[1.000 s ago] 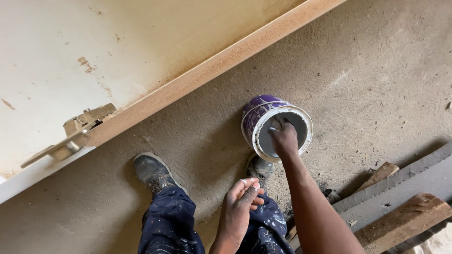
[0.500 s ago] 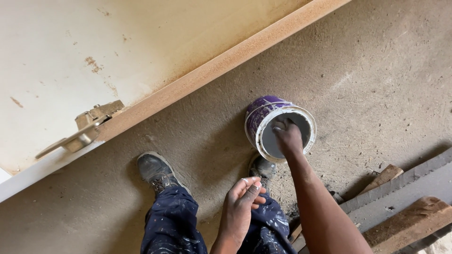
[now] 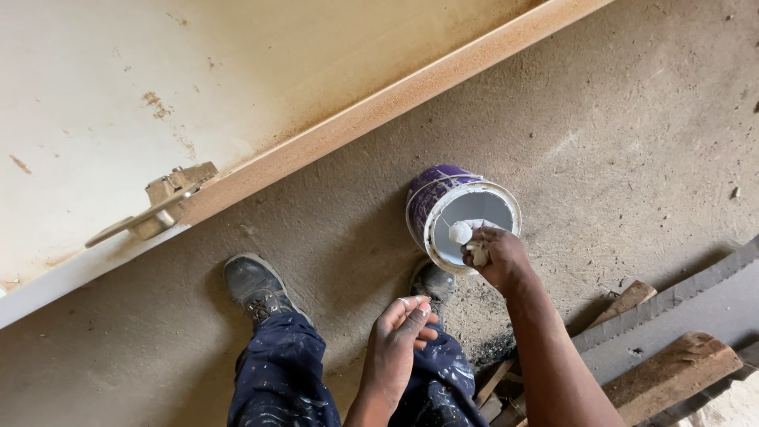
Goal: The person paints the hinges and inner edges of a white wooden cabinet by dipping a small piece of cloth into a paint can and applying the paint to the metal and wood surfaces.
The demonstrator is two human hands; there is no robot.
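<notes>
One purple can (image 3: 433,202) upright, mouth up; right hand (image 3: 500,257) over rim.

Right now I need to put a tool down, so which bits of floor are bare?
Floor is bare between the door edge and the paint can, and right of the can. Crowded: planks at lower right, shoes by the can.

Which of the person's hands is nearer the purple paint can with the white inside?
The right. The right hand is at the rim of the purple paint can, holding a white lump of filler. The left hand hangs lower, apart from the can.
</notes>
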